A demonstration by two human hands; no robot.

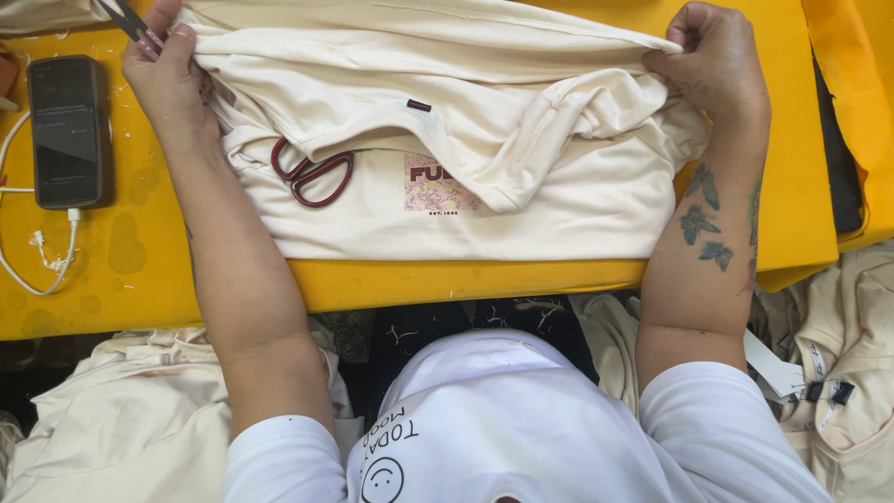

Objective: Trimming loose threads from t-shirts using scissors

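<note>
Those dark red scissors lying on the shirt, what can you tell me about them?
The scissors have dark red loop handles with a smooth, plastic look. Only the two handles show; the blades are tucked under a fold of the cream shirt. They lie flat on the shirt's front, left of its printed patch, on the yellow table. Neither hand touches them; the left hand is nearest.

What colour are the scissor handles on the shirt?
Dark red, seen in the head view: scissors lie on the cream shirt.
</note>
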